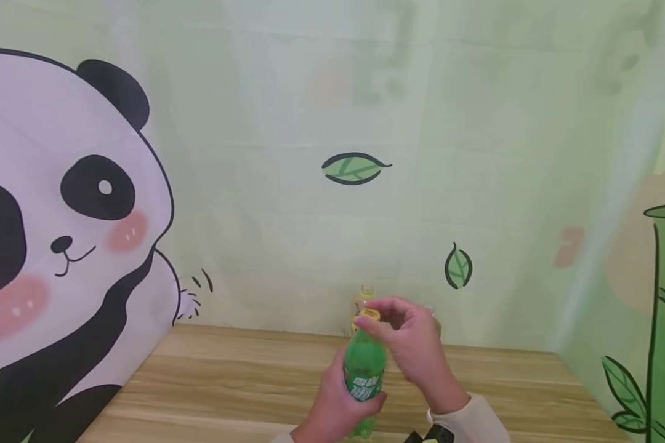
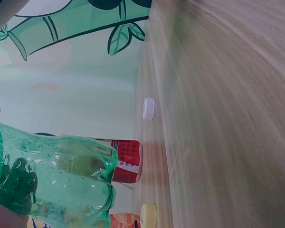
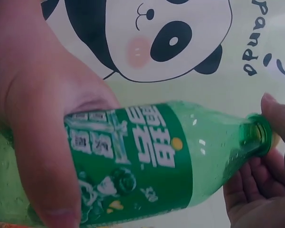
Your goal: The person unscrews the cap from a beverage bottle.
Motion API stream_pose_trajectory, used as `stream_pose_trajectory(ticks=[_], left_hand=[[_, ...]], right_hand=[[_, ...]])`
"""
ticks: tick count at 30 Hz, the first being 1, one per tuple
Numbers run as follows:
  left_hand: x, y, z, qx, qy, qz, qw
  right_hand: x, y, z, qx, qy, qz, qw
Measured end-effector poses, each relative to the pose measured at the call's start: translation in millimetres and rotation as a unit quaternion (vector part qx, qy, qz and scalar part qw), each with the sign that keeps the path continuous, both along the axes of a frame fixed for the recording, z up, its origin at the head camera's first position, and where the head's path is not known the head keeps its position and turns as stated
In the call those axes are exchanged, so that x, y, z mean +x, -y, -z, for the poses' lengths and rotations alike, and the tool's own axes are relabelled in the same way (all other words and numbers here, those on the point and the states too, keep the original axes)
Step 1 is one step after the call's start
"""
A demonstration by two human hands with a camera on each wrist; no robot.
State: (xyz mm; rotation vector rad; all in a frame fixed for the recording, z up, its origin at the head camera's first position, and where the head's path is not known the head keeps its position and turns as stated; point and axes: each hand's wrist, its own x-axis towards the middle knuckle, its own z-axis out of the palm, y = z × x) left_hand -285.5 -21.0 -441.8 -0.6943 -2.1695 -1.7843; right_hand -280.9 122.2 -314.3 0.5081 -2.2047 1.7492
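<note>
A green plastic soda bottle (image 1: 364,357) with a green label is held up over the table, tilted slightly. My left hand (image 1: 335,397) grips it round its lower half; the fingers (image 3: 50,156) wrap the label in the right wrist view. At the bottle's mouth, my right hand (image 1: 415,347) pinches a yellow cap (image 1: 370,314) between thumb and fingertips. In the right wrist view the cap is mostly hidden by the right hand (image 3: 268,175). The bottle's clear green base (image 2: 92,175) shows in the left wrist view.
Behind the hands stand a clear bottle with yellow (image 1: 366,294) and another, mostly hidden, clear bottle top (image 1: 431,309). On the wooden table (image 1: 244,375) lie a white cap (image 2: 148,109) and a pale yellow cap (image 2: 148,216). A red-labelled container (image 2: 128,159) stands nearby. Panda-printed cloth walls the back.
</note>
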Motion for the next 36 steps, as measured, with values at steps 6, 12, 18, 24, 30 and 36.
stream_pose_trajectory(ticks=[6,12,18,24,30,36], left_hand=[[-1.0,0.3,0.8,-0.002,-0.01,-0.001,0.9999],[-2.1,-0.5,0.7,0.004,-0.013,0.001,0.9999],[-1.3,-0.8,-0.1,0.008,-0.013,-0.002,0.9999],[-3.2,0.2,2.1,0.007,-0.005,0.006,0.9999],[-3.2,0.3,3.0,-0.005,0.01,0.012,0.9999],[-3.8,-0.9,5.4,0.006,0.005,0.019,0.9998]], right_hand=[[-8.0,-4.9,3.8,0.007,-0.021,-0.038,0.999],[-13.6,-9.1,7.2,-0.002,-0.027,-0.083,0.996],[-15.8,-11.7,8.3,-0.01,-0.006,-0.107,0.994],[-16.6,-7.8,12.4,-0.038,0.001,-0.088,0.995],[-5.2,2.2,7.5,-0.052,0.01,-0.007,0.999],[4.6,12.2,3.2,-0.02,0.004,0.098,0.995]])
